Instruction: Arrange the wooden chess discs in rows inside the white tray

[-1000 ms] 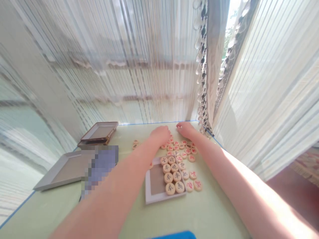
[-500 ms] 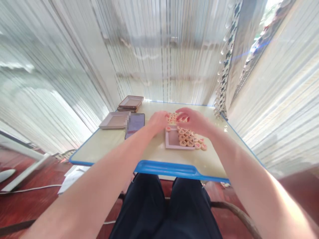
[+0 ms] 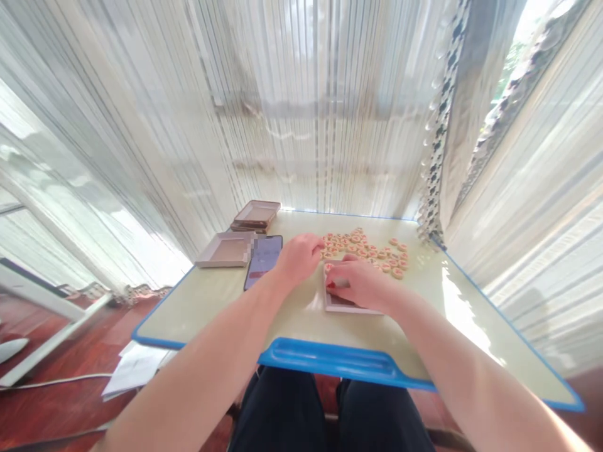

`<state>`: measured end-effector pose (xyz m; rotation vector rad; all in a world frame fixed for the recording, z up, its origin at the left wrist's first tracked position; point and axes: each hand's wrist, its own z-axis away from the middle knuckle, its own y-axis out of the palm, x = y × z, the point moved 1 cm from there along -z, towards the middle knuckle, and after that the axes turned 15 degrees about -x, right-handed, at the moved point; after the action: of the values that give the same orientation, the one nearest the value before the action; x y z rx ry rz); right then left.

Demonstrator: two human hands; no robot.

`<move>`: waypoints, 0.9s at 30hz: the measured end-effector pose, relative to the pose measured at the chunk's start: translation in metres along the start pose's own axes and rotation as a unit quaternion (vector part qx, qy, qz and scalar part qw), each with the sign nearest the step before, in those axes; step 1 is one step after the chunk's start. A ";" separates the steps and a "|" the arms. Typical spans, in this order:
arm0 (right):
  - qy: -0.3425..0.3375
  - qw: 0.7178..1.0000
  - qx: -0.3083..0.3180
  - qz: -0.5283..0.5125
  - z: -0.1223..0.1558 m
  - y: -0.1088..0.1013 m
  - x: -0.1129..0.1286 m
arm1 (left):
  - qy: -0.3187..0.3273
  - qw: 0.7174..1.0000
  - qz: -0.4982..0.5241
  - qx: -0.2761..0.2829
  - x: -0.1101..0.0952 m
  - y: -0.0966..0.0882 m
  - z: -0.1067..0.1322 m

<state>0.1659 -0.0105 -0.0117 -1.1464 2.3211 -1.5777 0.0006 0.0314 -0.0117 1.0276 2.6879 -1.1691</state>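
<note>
My right hand [image 3: 360,282] is over a shallow pale box [image 3: 351,309], its fingers curled down inside; whatever they hold is hidden. A round xiangqi piece with a red character [image 3: 328,267] lies at the box's far left corner, just beyond my right fingers. My hand and wrist cover much of the box. Beyond it, several wooden xiangqi pieces [image 3: 360,252] are scattered loosely on the table [image 3: 292,314]. My left hand [image 3: 300,254] is at the left edge of these pieces, with its fingers bent together; I cannot make out what is in them.
A phone [image 3: 264,257] lies left of my left hand. Beside it is an open, shallow box lid [image 3: 226,250], and behind that a stack of trays [image 3: 257,213]. The table has a blue edge [image 3: 330,358] close to my lap. String curtains [image 3: 301,125] hang behind.
My right hand has come nearer, from the loose pieces to over the box. My left hand stays by the pieces' left edge. The view has tilted up, revealing more of the scattered pieces.
</note>
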 end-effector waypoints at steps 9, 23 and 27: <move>-0.056 0.998 -0.025 0.013 -0.005 0.003 -0.011 | 0.009 0.998 -0.006 0.055 -0.012 0.005 0.002; -0.058 0.998 -0.001 0.011 -0.003 -0.001 -0.006 | -0.004 0.993 -0.025 0.114 -0.008 0.004 0.005; -0.053 0.999 -0.008 0.012 -0.001 -0.002 -0.005 | -0.002 0.992 -0.034 0.119 -0.010 0.005 0.003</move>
<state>0.1698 -0.0074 -0.0112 -1.1716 2.2763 -1.4562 0.0110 0.0261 -0.0145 0.9632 2.6464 -1.5325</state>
